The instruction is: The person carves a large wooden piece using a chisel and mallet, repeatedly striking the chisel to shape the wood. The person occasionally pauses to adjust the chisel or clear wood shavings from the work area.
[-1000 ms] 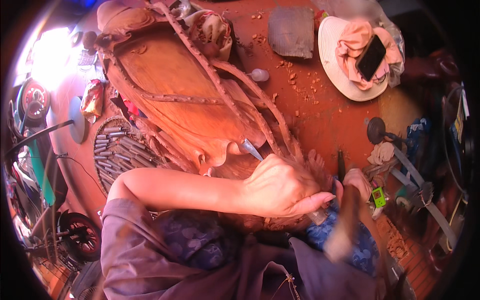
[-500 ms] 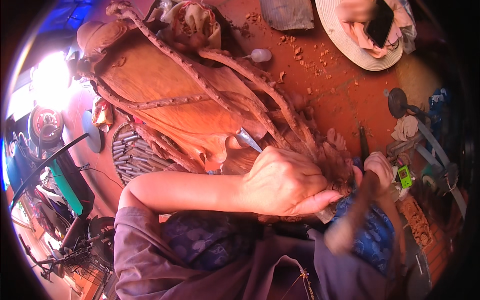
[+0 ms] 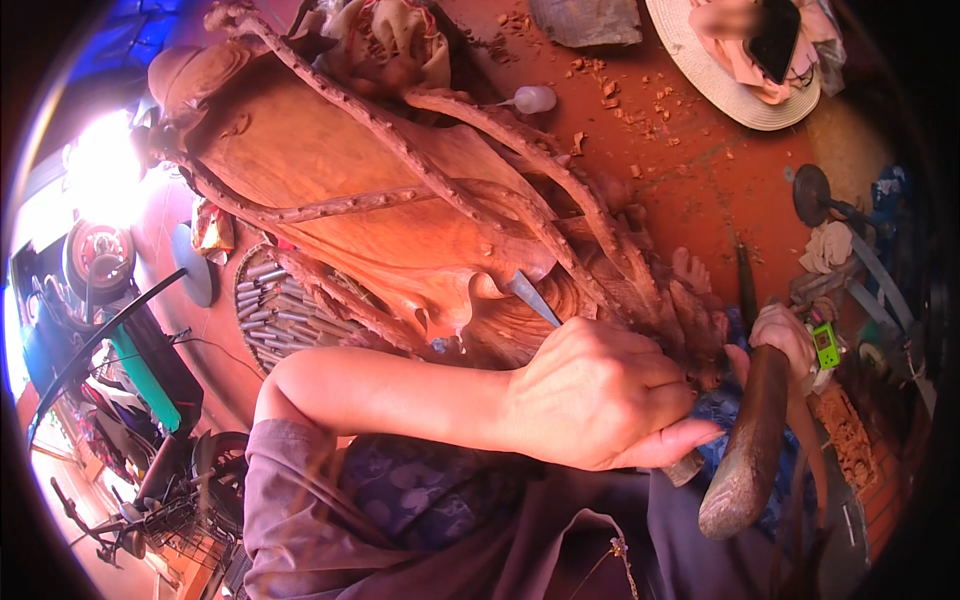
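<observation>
My left hand [image 3: 605, 395] is closed around a chisel. The chisel's metal blade [image 3: 534, 298] sticks out past the thumb-free side of the fist, its tip against a large reddish-brown wood carving [image 3: 330, 150]. The butt of its handle [image 3: 685, 468] shows below my left thumb. To the right, my right hand [image 3: 784, 338] grips a wooden mallet [image 3: 748, 450] shaped like a thick club. Its rounded end points toward me, a little right of the chisel's butt and apart from it. Raised, knobbly branch-like strands run across the carving's smooth surface.
A round basket [image 3: 245, 300] of many chisels stands left of the carving. Wood chips [image 3: 610, 95] litter the red floor. A straw hat [image 3: 680, 60] with cloth and a phone [image 3: 772, 40] lies at the far right. Bicycles [image 3: 180, 500] stand left; a metal stand [image 3: 812, 195] is right.
The view has shifted, so most things sit slightly farther right. The mallet, blurred before, now shows sharply with its rounded end lower and farther right. My left hand still holds the chisel against the carving.
</observation>
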`<state>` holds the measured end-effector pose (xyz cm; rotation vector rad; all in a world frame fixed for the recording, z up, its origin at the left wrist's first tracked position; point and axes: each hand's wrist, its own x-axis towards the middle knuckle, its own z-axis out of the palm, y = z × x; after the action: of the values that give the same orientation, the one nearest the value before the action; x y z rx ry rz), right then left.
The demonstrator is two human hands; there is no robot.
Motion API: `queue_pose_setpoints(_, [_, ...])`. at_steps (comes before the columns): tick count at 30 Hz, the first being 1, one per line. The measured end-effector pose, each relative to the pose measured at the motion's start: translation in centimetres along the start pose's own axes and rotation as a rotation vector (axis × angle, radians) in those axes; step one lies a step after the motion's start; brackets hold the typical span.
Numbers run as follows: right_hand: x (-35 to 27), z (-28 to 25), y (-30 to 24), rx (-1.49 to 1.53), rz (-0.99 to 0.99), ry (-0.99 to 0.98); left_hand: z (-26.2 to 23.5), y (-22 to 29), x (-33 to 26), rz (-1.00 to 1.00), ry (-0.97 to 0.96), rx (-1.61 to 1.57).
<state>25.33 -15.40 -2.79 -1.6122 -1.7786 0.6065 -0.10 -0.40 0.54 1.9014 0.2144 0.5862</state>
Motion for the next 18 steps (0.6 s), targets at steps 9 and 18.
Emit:
queue_pose_setpoints(9, [1.2,0.0,-5.1,0.02,0.534,0.054,-0.3,-0.3,0.6,-0.003,0.136,-0.028])
queue_pose_setpoints(18, [0.2,0.4,0.0,-0.058,-0.013,0.024,-0.9,-0.7,0.1,-0.029,0.049,0.011])
